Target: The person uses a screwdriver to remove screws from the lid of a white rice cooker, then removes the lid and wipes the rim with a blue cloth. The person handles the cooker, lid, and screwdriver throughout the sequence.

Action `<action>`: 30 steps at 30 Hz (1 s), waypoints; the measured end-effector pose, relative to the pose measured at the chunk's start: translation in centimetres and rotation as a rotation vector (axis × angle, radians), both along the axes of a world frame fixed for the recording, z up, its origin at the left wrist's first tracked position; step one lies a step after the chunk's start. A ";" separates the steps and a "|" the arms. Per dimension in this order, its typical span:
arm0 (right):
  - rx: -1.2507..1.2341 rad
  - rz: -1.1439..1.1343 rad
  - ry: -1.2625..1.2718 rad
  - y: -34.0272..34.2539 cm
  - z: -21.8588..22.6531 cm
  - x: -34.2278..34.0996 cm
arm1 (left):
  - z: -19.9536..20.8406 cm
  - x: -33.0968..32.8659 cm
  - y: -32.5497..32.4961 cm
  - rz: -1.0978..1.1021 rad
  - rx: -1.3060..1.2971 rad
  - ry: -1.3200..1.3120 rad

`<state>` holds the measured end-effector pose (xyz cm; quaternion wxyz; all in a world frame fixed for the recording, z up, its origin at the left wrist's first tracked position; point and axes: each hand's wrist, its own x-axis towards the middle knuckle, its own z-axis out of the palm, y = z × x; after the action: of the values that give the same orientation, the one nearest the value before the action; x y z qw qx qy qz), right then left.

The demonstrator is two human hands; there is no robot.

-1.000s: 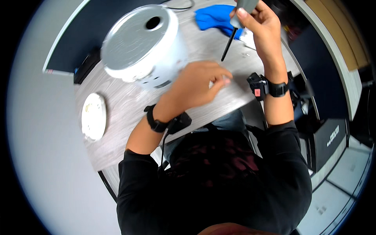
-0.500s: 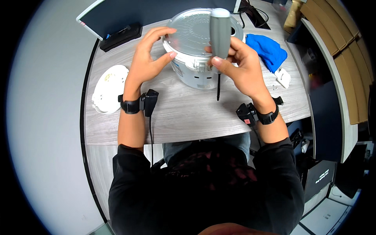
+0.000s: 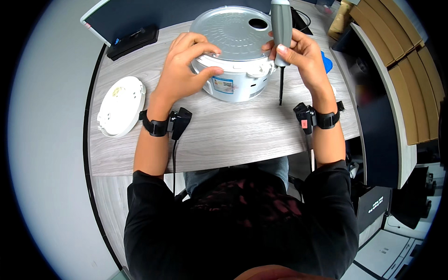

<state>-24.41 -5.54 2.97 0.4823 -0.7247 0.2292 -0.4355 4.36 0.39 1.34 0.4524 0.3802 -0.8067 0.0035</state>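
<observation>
A white rice cooker (image 3: 242, 88) stands upright on the table, its round lid (image 3: 228, 39) topped by a ridged silver plate with a dark round hole at the back right. At the lid's front left edge, my left hand (image 3: 186, 65) grips the rim, fingers above and thumb lower down. My right hand (image 3: 305, 56) holds a screwdriver (image 3: 282, 32) by its thick grey handle, the dark shaft pointing down in front of the cooker's right side. Fingertips of that hand also reach the lid's right edge. Beside the screwdriver, a white latch piece (image 3: 259, 70) sits on the front rim.
To the left lies a white oval cover (image 3: 121, 106). A black case (image 3: 133, 43) rests at the back left below a dark screen (image 3: 154, 18). Behind my right wrist part of a blue cloth (image 3: 327, 63) shows. Brown cardboard boxes (image 3: 408, 98) stand on the right-hand shelf.
The rice cooker has turned counterclockwise seen from above: its latch and label moved right, the hole left. My right hand and the screwdriver shifted right and away; the blue cloth is now mostly hidden.
</observation>
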 end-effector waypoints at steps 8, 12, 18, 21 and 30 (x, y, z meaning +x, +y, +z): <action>-0.149 -0.128 0.036 -0.8 2.5 -0.9 | 0.1 -3.9 -0.3 0.063 -0.159 -0.082; -0.002 -0.038 -0.227 -1.4 3.5 0.3 | 0.8 -6.1 -0.4 0.059 -0.114 -0.137; -0.088 -0.085 -0.344 -1.3 6.3 3.7 | 3.7 -6.1 -0.4 -0.153 0.315 0.104; -0.139 -0.124 -0.357 -1.3 7.5 5.0 | 3.6 -6.6 -1.0 -0.192 0.251 0.146; -0.144 -0.102 -0.336 -1.1 7.9 5.8 | 2.5 -6.6 -1.7 -0.160 0.251 0.221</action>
<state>-18.59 -6.62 10.91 0.4379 -0.6618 0.1500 -0.5897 -2.20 -1.36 3.80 0.4861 0.3662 -0.7740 -0.1749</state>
